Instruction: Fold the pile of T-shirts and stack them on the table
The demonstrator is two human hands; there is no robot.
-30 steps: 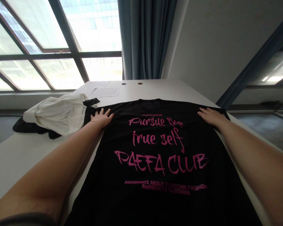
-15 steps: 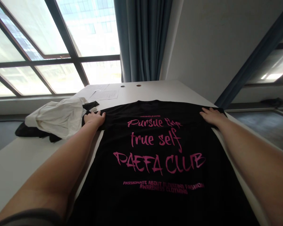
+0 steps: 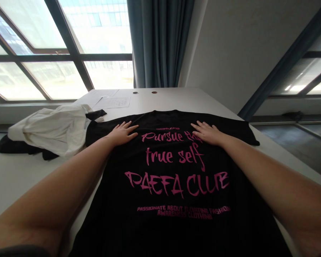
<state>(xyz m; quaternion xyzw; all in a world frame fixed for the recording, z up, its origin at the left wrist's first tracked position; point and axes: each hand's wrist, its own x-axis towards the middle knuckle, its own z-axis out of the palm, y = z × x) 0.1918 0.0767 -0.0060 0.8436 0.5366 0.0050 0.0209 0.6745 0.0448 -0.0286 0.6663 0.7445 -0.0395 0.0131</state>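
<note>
A black T-shirt (image 3: pixel 166 196) with pink lettering lies spread out in front of me, its collar toward the far end and its lower part running out of view. My left hand (image 3: pixel 123 133) rests flat on the upper left of the shirt, inward of the left sleeve, fingers spread. On the upper right, my right hand (image 3: pixel 207 132) lies palm down with fingers spread, covering the end of the top large line of print. Neither hand grips the cloth. Both sleeves stretch outward past the hands.
The shirt lies on a white table (image 3: pixel 182 98). At its left sits a crumpled white and black garment (image 3: pixel 50 126). Papers (image 3: pixel 113 101) lie near the far left edge, beside two round holes. Behind are windows and a blue-grey curtain (image 3: pixel 157 43).
Both hands have moved inward from the sleeves onto the shirt's upper body, fingers now spread. The right sleeve's end now shows uncovered. The view has shifted slightly.
</note>
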